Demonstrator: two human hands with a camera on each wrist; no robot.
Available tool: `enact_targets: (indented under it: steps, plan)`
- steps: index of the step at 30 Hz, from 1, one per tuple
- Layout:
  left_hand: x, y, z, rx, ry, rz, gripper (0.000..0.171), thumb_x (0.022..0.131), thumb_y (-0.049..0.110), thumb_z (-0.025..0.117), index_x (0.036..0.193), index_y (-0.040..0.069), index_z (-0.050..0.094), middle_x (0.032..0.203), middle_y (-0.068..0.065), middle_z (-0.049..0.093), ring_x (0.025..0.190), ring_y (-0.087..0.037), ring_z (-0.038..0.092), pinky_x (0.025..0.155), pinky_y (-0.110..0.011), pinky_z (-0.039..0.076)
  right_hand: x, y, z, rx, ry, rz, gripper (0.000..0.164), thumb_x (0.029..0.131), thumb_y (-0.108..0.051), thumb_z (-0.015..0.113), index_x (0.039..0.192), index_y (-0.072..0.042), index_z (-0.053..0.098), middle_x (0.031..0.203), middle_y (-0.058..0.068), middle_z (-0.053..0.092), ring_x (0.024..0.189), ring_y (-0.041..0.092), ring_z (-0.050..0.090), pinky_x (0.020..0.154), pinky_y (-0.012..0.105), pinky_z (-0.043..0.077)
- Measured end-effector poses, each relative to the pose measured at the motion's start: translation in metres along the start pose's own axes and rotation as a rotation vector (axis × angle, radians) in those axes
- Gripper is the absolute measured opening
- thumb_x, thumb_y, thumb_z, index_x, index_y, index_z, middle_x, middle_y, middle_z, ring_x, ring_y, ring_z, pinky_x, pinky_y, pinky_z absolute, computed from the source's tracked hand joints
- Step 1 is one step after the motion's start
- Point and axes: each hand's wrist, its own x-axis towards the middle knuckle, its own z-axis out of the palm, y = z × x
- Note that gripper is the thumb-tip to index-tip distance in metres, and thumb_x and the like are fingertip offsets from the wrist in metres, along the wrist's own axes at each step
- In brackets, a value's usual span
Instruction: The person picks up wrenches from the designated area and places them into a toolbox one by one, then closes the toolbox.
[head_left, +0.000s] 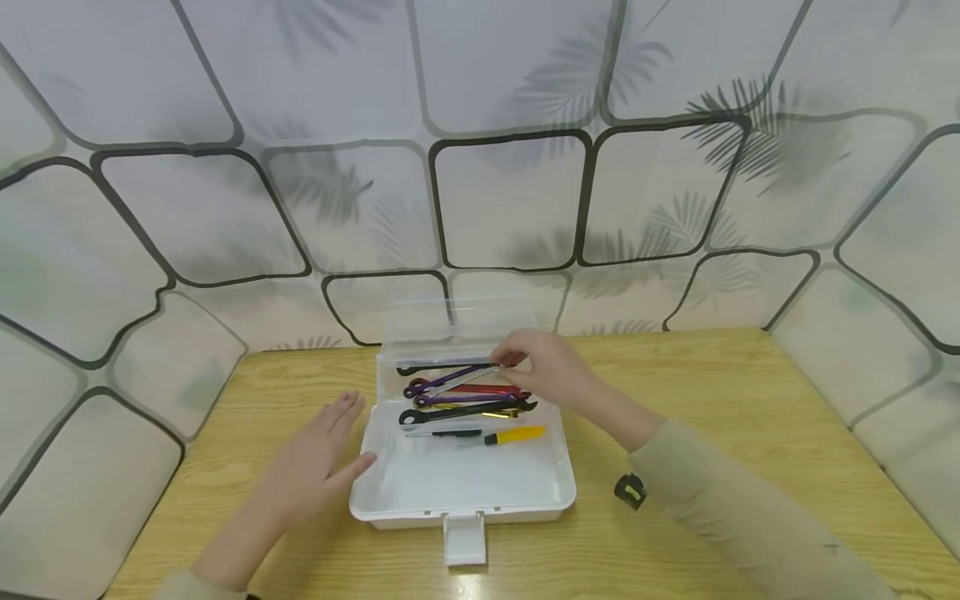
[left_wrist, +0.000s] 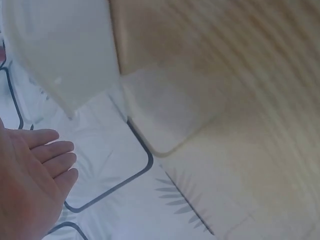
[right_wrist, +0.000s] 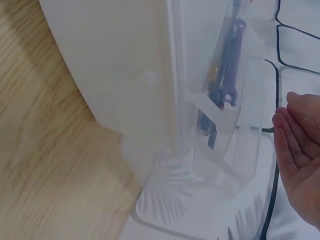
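Observation:
A white plastic case (head_left: 465, 483) with its clear lid (head_left: 457, 321) raised holds several combination wrenches at its back. Among these are a black wrench (head_left: 450, 413), a purple wrench (head_left: 450, 380), a silver wrench (head_left: 463, 382) and a red wrench (head_left: 487, 389). My right hand (head_left: 551, 371) is over the wrenches' right ends, thumb and fingers bent around the silver wrench's tip; whether it holds it I cannot tell. In the right wrist view, no tool shows at the right hand's fingertips (right_wrist: 281, 117). My left hand (head_left: 315, 462) lies beside the case's left edge, fingers straight, holding nothing.
In front of the wrenches lie a thin black-handled tool (head_left: 457, 433) and a yellow-and-black tool (head_left: 516, 435). The case's white latch (head_left: 465, 540) hangs down at the front. A patterned cloth wall (head_left: 510, 200) rises behind the wooden table (head_left: 697, 375).

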Motion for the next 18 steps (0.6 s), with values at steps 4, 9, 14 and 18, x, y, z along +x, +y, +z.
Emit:
enact_targets:
  steps: [4,9,14,18]
  plan:
    - [0.009,-0.005,-0.011,-0.054,0.016,-0.019,0.073,0.104,0.038,0.063,0.158,-0.007,0.042,0.163,-0.03,0.043,0.149,-0.051,0.045,0.121,-0.065,0.042,-0.001,0.003,-0.007,-0.019,0.046,-0.013,0.018,0.093,-0.006,0.08,0.111,-0.004,0.079,0.108,0.009,0.08,0.097,0.025,0.077,0.091,0.042,0.065]
    - [0.022,-0.014,-0.019,-0.107,0.014,-0.076,0.075,0.107,0.041,0.058,0.162,-0.004,0.035,0.166,-0.03,0.039,0.15,-0.054,0.041,0.121,-0.069,0.04,-0.002,0.005,-0.016,-0.015,0.099,-0.011,0.021,0.093,-0.005,0.08,0.113,-0.002,0.078,0.111,0.012,0.08,0.098,0.029,0.076,0.091,0.044,0.065]
    - [0.034,-0.018,-0.023,-0.161,0.015,-0.116,0.075,0.109,0.043,0.054,0.164,-0.003,0.032,0.167,-0.03,0.038,0.152,-0.053,0.039,0.123,-0.069,0.037,0.0,0.012,-0.022,-0.022,0.137,0.011,0.024,0.092,-0.007,0.082,0.115,0.0,0.077,0.112,0.014,0.079,0.099,0.03,0.076,0.092,0.045,0.065]
    - [0.043,-0.019,-0.022,-0.217,0.019,-0.155,0.074,0.112,0.045,0.048,0.164,-0.004,0.032,0.167,-0.031,0.037,0.153,-0.053,0.038,0.125,-0.068,0.033,0.001,0.02,-0.024,-0.01,0.155,0.053,0.028,0.093,-0.009,0.081,0.118,0.003,0.075,0.115,0.017,0.078,0.103,0.033,0.075,0.095,0.048,0.064]
